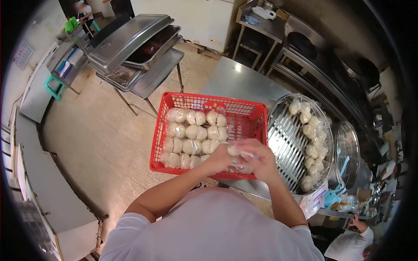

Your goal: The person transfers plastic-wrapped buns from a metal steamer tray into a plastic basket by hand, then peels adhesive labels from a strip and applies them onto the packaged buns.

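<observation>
A red plastic crate [157, 130] stands in front of me, with rows of round white buns [191, 132] in clear plastic bags filling its left and middle part. Over the crate's near right corner, my left hand [223, 157] and my right hand [262, 160] come together on a clear bag of white buns [235, 151]. Fingers of both hands are closed on the plastic, slightly blurred. At the crate's right sits a large round slatted steamer tray [285, 148], with loose buns [311, 152] along its right side on plastic film.
The crate and tray rest on a steel table [230, 78]. Another round rack [348, 139] stands farther right. Beyond the crate is a metal stand [161, 74] with lidded pans [130, 41]. People are at the far left [85, 15] and lower right [352, 243].
</observation>
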Motion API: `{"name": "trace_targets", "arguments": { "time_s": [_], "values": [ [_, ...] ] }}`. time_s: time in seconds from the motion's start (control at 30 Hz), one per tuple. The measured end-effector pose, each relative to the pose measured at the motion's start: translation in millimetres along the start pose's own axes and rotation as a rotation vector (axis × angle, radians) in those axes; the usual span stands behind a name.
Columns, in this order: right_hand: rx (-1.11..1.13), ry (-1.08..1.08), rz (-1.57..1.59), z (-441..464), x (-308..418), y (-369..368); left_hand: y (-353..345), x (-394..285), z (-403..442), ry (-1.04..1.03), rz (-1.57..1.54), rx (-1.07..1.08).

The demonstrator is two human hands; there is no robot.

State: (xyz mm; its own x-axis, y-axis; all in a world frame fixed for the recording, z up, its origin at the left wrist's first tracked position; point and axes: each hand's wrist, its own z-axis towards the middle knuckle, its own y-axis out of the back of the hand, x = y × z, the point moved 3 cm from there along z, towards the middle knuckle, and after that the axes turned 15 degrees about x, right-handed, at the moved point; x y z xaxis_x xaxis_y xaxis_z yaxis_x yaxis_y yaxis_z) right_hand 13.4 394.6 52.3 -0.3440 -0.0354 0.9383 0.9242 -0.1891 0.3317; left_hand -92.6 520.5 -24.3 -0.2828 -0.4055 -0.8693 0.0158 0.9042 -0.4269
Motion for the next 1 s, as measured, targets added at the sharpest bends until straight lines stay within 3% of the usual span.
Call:
{"name": "trace_targets", "arguments": {
  "time_s": [0.07,0.13,0.2,0.27,0.3,0.4,0.5,0.57,0.6,0.67,0.77,0.93,1.0],
  "values": [
    [0.146,0.114,-0.331,5,26,-7,6,12,4,-0.010,-0.341,0.102],
    [0.168,-0.007,-0.515,5,29,-12,4,9,3,0.060,-0.607,0.206],
    [0.193,-0.086,-0.613,13,20,-5,20,3,-1,0.155,-0.544,0.361],
    [0.007,-0.259,-0.454,29,-7,12,44,3,3,0.189,-0.519,0.520],
    [-0.088,-0.346,-0.372,38,-23,21,36,-31,-11,0.024,-0.203,0.163],
    [-0.134,-0.686,-0.503,71,-60,45,87,-37,-13,-0.155,0.370,-0.424],
    [0.184,-0.893,-0.185,86,-138,43,112,-55,-54,-0.277,0.992,-0.921],
    [0.194,-0.874,-0.533,84,-173,30,132,-53,-75,-0.265,1.385,-1.174],
    [0.199,-0.860,-0.708,83,-185,25,146,-44,-82,-0.112,1.394,-1.222],
    [0.114,-0.833,-0.562,80,-193,25,164,-26,-92,0.201,1.390,-1.306],
    [0.053,-0.768,-0.415,84,-198,15,165,-30,-97,0.172,0.967,-1.073],
    [0.010,-0.800,-0.247,91,-191,3,165,-34,-99,0.191,0.934,-1.035],
    [0.019,-0.776,-0.665,90,-204,-7,163,-32,-98,0.198,0.944,-1.038]
  ]
}}
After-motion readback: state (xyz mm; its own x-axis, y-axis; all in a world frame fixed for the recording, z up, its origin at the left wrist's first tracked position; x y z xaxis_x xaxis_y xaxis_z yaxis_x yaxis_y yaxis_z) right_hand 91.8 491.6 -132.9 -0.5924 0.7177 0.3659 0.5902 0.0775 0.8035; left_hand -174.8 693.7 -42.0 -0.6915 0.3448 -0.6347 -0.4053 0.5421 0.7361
